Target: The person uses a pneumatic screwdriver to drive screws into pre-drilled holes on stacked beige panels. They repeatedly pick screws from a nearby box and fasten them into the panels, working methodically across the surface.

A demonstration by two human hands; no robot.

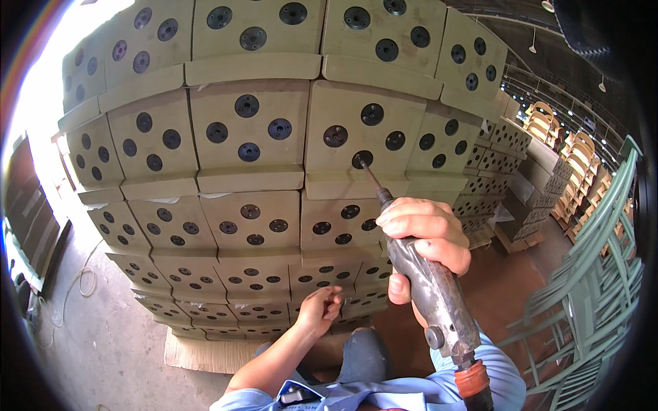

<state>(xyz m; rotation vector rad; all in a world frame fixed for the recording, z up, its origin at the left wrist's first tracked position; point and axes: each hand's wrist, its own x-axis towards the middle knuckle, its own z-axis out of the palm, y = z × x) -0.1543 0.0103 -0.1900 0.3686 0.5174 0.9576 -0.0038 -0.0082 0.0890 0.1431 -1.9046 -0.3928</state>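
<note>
My right hand is wrapped round a worn black power screwdriver with a red-orange collar at its rear end. Its long thin bit reaches up and left to a black round disc on a beige panel; the tip meets the disc near its middle. Three more black discs sit on that same panel. Low in front of my body, my left hand has its fingers curled together, close to the lower panels. What those fingers hold, if anything, is too small to make out.
Beige panelled units with black discs rise in a tall stack on a wooden pallet. Green metal frames stand at the right. Further back are similar stacks and wooden chairs. A thin hose lies on the left floor.
</note>
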